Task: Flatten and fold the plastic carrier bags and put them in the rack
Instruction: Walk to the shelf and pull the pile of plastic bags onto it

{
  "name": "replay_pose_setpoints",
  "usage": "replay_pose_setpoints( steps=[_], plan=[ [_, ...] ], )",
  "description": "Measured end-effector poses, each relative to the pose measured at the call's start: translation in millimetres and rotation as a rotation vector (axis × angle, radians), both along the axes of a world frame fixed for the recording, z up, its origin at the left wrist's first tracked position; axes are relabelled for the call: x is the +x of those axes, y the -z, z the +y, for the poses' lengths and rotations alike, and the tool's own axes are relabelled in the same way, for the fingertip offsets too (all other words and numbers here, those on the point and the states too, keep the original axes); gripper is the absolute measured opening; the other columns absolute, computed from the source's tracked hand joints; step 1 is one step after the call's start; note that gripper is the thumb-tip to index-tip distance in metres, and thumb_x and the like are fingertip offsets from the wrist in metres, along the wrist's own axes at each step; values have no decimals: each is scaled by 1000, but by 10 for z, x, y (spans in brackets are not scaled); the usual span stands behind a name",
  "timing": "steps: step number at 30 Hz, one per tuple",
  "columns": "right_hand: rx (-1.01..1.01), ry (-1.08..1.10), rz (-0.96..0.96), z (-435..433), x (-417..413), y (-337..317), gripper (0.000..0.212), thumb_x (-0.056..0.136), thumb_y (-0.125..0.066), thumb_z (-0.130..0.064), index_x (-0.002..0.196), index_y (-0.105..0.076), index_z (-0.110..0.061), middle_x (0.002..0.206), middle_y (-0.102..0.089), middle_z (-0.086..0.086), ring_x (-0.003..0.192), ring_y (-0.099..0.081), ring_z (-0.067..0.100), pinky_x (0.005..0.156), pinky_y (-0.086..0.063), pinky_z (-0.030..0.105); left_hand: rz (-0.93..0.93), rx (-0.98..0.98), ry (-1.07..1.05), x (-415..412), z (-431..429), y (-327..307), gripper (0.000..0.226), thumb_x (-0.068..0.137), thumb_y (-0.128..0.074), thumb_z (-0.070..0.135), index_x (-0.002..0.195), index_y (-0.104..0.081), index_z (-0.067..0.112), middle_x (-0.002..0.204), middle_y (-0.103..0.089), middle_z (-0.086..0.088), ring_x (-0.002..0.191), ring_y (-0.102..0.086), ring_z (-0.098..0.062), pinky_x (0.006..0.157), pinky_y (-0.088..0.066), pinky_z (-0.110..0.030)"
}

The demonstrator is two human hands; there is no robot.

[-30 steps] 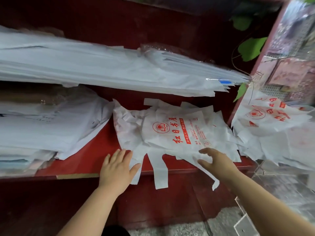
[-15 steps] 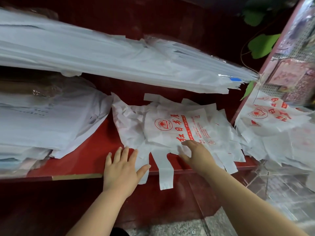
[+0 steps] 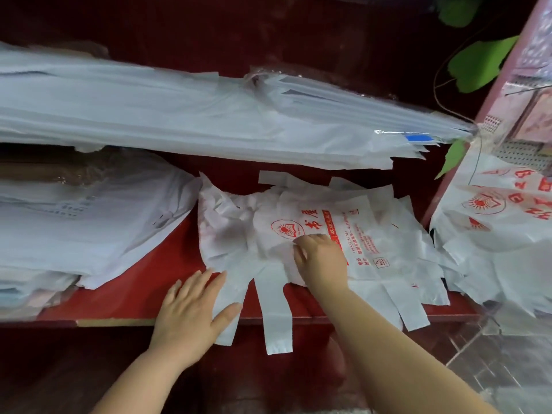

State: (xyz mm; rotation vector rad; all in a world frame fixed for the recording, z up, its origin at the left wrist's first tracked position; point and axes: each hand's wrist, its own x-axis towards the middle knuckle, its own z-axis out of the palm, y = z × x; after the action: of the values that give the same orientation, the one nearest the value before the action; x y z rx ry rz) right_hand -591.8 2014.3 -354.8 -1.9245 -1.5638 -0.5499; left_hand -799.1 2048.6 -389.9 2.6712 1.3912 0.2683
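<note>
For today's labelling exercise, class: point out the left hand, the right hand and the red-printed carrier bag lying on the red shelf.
left hand point(image 3: 191, 313): head view, back of the hand.
right hand point(image 3: 322, 261): head view, back of the hand.
red-printed carrier bag point(image 3: 367, 234): head view, its printed face beside the right hand.

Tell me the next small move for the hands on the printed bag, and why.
Probably sweep the right hand leftward across the printed bag, smoothing it. The left hand lies flat on a handle strip at the edge of the red shelf, anchoring the pile, while the bag's left part is crumpled. Whether the right hand pinches it is unclear.
</note>
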Motion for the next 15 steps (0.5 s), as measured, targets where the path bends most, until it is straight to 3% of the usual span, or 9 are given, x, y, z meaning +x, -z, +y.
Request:
replay_pose_setpoints(
  steps=[2,3,5,7,9,11,13,15],
  plan=[
    [174,-36,36,-191,69,-55,20,72,-53,-15,65,-69,-8,59,-65,2,56,-62,20,51,-46,21,-309,-133,-53,-24,-70,-22,115,52,4,85,143,-28,23,150,-22,8,140,-16,-15,113,-10,-30],
    [236,-60,69,-304,101,-80,25,75,-48,-18,69,-69,-7,64,-67,3,61,-62,18,57,-45,22,-480,-163,-71,-33,-129,-59,102,58,-15,79,139,-37,20,144,-29,11,138,-24,-17,112,-18,-33],
    [271,-139,107,-532,166,-57,27,76,-46,-18,74,-70,-4,71,-69,6,75,-57,14,68,-39,20,-675,-113,-72,16,-267,-186,90,60,-32,71,133,-45,20,130,-30,22,131,-32,-15,108,-29,-38],
    [205,-217,86,-714,206,44,28,74,-46,-17,74,-71,-5,74,-71,5,80,-55,13,72,-40,21,-678,-79,43,164,-454,-333,90,58,-37,71,135,-39,24,126,-24,26,125,-27,-3,107,-22,-28],
    [105,-261,29,-820,172,167,27,71,-46,-19,71,-72,-10,75,-72,1,75,-64,17,65,-50,24,-595,-46,170,384,-659,-459,89,58,-44,72,137,-27,34,128,-16,28,122,-15,7,106,-12,-20],
    [31,-296,8,-856,121,250,28,71,-46,-23,69,-72,-13,76,-72,-1,69,-68,19,61,-53,24,-424,29,233,578,-742,-454,99,48,-34,78,138,-20,38,134,-16,27,124,-8,11,107,-3,-17],
    [-3,-286,28,-860,77,301,28,72,-47,-24,68,-72,-14,75,-72,0,68,-68,18,67,-49,26,-257,71,253,699,-742,-347,97,49,-33,76,135,-36,32,137,-35,19,130,-26,3,109,-3,-22],
    [-10,-270,43,-871,54,333,28,73,-46,-26,70,-72,-15,73,-71,-2,67,-67,16,66,-45,22,-273,165,288,752,-684,-233,57,56,-45,61,98,-67,28,99,-64,16,99,-60,-3,100,-19,-27]
  ],
)
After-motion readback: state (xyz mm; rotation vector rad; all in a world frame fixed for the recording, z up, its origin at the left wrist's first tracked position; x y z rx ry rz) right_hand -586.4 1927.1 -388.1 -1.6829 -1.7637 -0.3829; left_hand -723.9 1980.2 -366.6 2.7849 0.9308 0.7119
